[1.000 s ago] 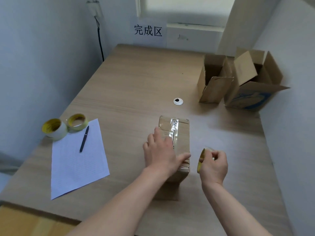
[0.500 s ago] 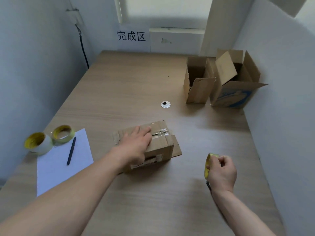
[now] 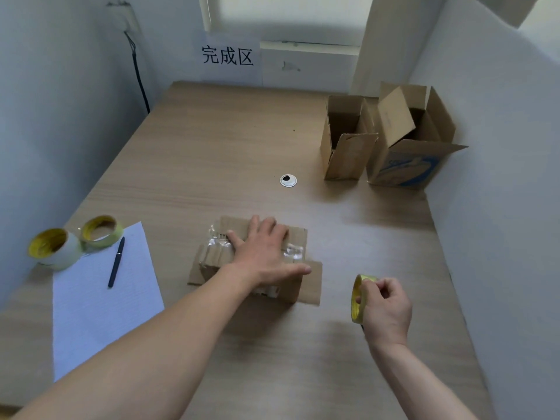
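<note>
On the near middle of the wooden table (image 3: 227,147) lies a small cardboard box (image 3: 209,265), its top covered with crinkled clear tape (image 3: 218,241) and one loose flap (image 3: 312,283) spread flat on the table at its right; the left hand (image 3: 263,253) lies flat on top of the box, fingers straight and pointing to the far side, thumb stretched out to the right, curled round nothing. To the right of the box and a little nearer, apart from it, the right hand (image 3: 385,310) grips a roll of tape (image 3: 359,295) with a yellow core, fingers and thumb curled round it, the roll standing on edge; whether it touches the table I cannot tell. At the near left lies a sheet of paper (image 3: 97,313) with a black pen (image 3: 116,262) on it; at its far edge a thick roll (image 3: 50,248) and a thin roll (image 3: 101,230) sit touching. At the far right two open boxes (image 3: 345,147) stand side by side; between them and the taped box a round cap (image 3: 288,180) sits in the table; a sign (image 3: 227,56) hangs on the far wall.
</note>
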Demonstrator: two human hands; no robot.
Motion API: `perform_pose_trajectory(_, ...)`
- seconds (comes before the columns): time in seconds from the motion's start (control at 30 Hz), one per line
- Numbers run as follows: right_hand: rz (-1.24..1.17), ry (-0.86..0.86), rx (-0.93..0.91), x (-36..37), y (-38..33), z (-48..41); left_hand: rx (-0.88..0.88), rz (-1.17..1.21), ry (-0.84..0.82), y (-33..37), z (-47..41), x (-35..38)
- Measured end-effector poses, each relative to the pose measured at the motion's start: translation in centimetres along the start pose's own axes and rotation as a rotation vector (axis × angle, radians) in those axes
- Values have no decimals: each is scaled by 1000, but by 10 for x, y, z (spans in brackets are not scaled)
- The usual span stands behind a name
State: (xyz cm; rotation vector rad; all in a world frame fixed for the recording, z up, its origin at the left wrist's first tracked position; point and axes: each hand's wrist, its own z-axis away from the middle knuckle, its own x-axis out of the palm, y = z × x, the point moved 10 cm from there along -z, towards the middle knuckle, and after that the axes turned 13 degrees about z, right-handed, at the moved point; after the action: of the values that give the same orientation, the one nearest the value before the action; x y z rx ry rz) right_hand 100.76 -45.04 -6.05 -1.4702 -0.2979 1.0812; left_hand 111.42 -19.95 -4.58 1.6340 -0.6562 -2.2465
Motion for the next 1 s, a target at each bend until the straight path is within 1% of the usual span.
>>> perform_pose_trajectory(0.07,-4,-8,9,1,-1,0,137,-26,-49,14,7,10)
perform_pose_trajectory(0.17,-23,-30,22,5,0,-1,251,-34,-141,22,17,18)
perform_pose_trajectory(0.3,-36,-43,13,8,-1,-1,308,-17,-308,26,26,20)
perform_pose_trajectory(0.4,-20,-74,-14,10,-4,4,317,-16,-362,28,34,25)
perform_pose_trajectory(0.6,-1,-178,-59,20,-13,17,408,14,-282,24,46,26)
perform_pose_trajectory(0.73,14,-205,-73,24,-15,22,483,-107,-201,25,53,25)
perform_pose_trajectory(0.83,45,-248,-107,28,-21,30,514,-177,-192,27,53,28)
perform_pose_trajectory(0.93,71,-360,-143,37,-29,41,572,-225,-190,22,51,26)
perform_pose_trajectory(1.0,114,-468,-172,46,-33,47,514,-110,-198,16,55,17)
